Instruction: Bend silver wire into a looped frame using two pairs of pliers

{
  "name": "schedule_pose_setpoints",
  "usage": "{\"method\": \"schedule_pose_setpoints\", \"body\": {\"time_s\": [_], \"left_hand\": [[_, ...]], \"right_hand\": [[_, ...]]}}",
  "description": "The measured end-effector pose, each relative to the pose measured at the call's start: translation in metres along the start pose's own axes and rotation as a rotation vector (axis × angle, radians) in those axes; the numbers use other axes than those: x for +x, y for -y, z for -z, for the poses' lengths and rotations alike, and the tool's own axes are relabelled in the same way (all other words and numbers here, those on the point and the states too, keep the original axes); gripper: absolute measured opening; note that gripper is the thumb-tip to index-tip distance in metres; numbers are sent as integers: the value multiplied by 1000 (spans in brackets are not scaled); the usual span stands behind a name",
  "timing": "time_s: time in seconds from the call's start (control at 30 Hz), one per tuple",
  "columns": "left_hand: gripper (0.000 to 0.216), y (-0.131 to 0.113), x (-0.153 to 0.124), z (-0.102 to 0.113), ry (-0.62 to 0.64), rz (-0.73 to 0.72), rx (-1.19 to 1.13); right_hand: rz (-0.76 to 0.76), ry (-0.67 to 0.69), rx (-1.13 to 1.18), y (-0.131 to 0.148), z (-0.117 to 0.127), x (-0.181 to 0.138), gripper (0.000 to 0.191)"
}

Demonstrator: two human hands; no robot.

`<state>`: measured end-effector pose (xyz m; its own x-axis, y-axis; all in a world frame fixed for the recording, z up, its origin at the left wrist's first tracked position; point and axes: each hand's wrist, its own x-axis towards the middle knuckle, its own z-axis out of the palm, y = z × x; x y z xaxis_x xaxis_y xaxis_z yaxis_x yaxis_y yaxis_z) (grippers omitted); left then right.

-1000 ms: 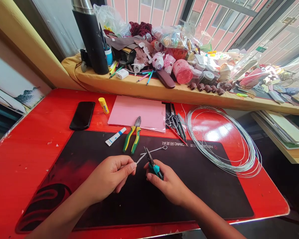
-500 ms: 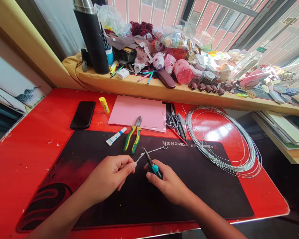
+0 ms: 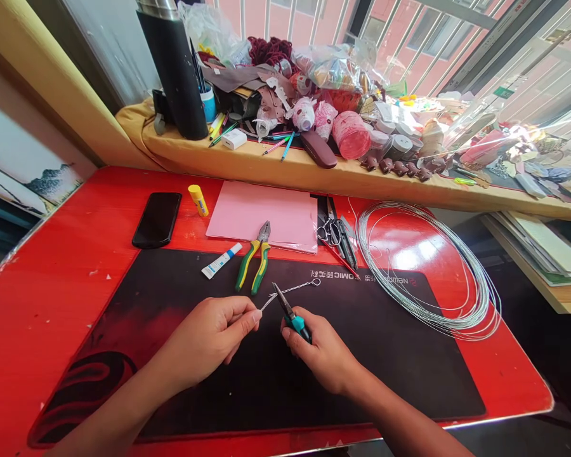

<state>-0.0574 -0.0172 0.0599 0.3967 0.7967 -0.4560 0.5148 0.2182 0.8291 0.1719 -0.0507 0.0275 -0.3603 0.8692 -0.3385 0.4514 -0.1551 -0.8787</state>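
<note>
Over a black desk mat (image 3: 361, 355), the left hand (image 3: 209, 339) pinches a thin silvery wire (image 3: 292, 289) (looped at its far end). The right hand (image 3: 326, 355) grips teal-handled needle-nose pliers (image 3: 288, 311), tips at the wire.

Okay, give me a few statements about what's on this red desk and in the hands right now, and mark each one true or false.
1. The left hand pinches one end of a short piece of wire. True.
2. The right hand holds the green-and-yellow pliers. False: those lie on the black mat; the right hand holds teal-handled needle-nose pliers.
3. The coil of wire lies to the right of the hands. True.
4. The phone lies on the pink sheet. False: it lies on the red desk, left of the sheet.
5. The glue stick stands upright. False: it lies on its side.
</note>
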Motion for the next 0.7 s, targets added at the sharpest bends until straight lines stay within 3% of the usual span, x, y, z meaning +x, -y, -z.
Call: {"method": "schedule_pose_setpoints", "body": {"time_s": [0.27, 0.47, 0.7], "left_hand": [[43, 8, 9, 13, 159, 18, -153], [43, 21, 23, 18, 327, 64, -398], [41, 29, 35, 15, 410, 118, -706]], "right_hand": [[35, -16, -67, -4, 0, 1, 13], [24, -31, -74, -5, -1, 3, 8], [-37, -30, -79, -1, 0, 7, 7]]}}
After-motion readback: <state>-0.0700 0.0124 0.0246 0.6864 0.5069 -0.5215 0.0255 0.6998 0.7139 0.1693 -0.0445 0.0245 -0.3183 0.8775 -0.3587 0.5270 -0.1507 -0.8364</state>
